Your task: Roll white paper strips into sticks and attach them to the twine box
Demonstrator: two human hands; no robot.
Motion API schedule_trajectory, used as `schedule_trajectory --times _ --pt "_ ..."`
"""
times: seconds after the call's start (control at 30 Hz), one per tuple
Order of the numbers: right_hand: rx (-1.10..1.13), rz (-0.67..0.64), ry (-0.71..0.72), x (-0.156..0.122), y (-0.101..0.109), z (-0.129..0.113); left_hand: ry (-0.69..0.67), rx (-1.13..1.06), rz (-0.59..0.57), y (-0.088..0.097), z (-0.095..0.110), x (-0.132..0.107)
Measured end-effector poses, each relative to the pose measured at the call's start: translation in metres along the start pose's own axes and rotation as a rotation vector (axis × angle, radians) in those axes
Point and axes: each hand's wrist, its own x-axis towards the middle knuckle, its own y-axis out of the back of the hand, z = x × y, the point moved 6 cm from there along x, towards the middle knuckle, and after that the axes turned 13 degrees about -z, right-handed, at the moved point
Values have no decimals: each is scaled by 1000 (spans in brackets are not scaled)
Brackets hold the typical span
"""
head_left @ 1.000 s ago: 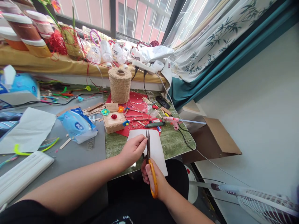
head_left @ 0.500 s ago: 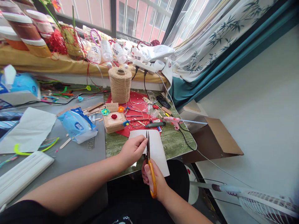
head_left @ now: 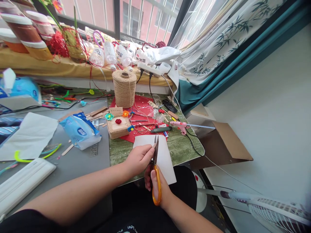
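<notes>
My right hand (head_left: 163, 189) is wrapped around orange-handled scissors (head_left: 158, 181), their slightly parted blades pointing away from me. Close by the blades, my left hand (head_left: 140, 158) pinches a small tan piece (head_left: 154, 145) that sticks out between thumb and finger; the rest of it is hidden in the hand. It looks like the end of a wooden stick, but I cannot be sure. Under both hands lies a white sheet (head_left: 166, 161), overhanging the table's front edge. Beyond it sits a twine-covered box (head_left: 116, 131) with coloured flowers on and around it.
A big twine spool (head_left: 124, 90) stands behind the box. To the right are a green-handled cutter (head_left: 161, 129) and a pink glue gun (head_left: 179, 125) with its cord trailing off the table. A blue tissue pack (head_left: 81, 131) lies left. A fan (head_left: 277, 207) stands at lower right.
The scissors have shifted slightly and their blades now sit a little right of my left fingertips. The tan tip shows more clearly in my left hand.
</notes>
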Motion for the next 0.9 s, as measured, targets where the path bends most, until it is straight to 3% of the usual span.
schedule_trajectory --times 0.3,0.6,0.9 --pt "-141 -46 2 -4 3 -2 -12 -12 7 2 -1 -1" --pt "-21 4 -6 -2 0 8 -36 78 -14 3 -2 1" --pt "63 18 -46 -2 -4 4 -29 80 -34 2 2 2"
